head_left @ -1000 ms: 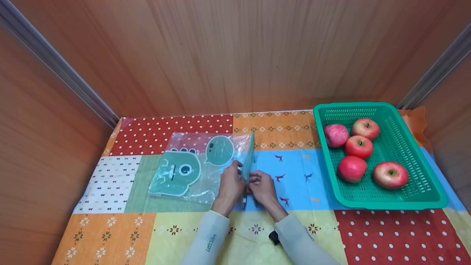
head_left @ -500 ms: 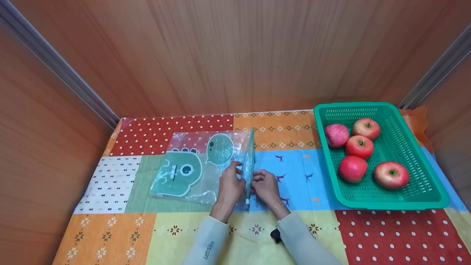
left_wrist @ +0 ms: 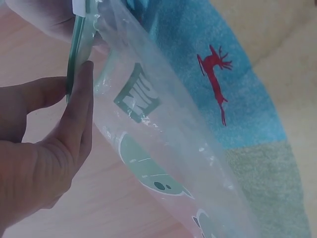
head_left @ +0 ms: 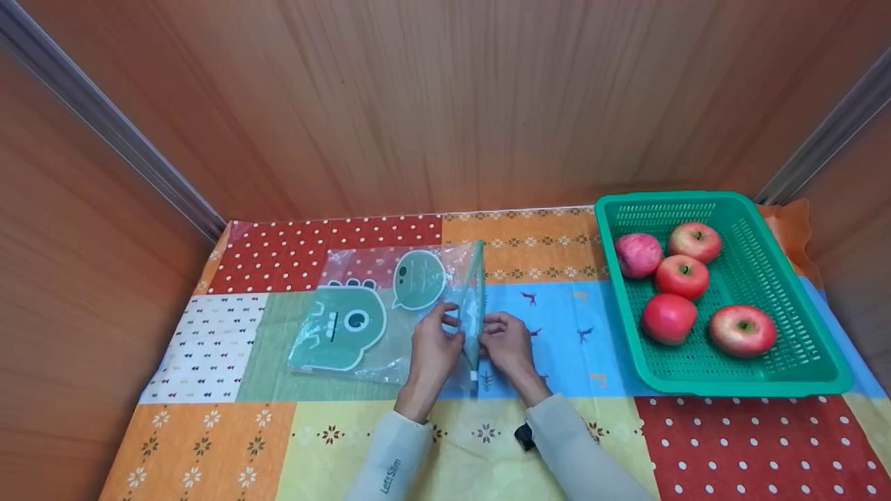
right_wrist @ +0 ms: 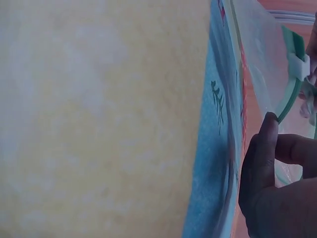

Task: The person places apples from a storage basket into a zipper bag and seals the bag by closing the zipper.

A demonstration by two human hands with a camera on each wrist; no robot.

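Observation:
A clear slider zip bag [head_left: 407, 358] printed with a green one-eyed monster and a speech bubble lies on the cloth, its mouth facing right. My left hand [head_left: 433, 351] pinches one green zip strip between thumb and fingers, plain in the left wrist view. From the other side my right hand [head_left: 509, 351] pinches the opposite strip; the right wrist view has its thumb and fingertip at that edge [right_wrist: 287, 106]. The two strips stand apart in the middle, leaving a narrow gap. A white slider [right_wrist: 298, 67] sits at the near end of the zip.
On the right stands a green plastic basket [head_left: 745, 388] holding several red apples [head_left: 743, 331]. A patchwork cloth [head_left: 348, 445] covers the table. Wooden panels [head_left: 445, 104] rise behind and at both sides. A black item [head_left: 524, 437] shows beside my right sleeve.
The zip strips have parted, so the bag's mouth now gapes between my hands. My right hand has shifted to the right, and the bag has slid slightly that way.

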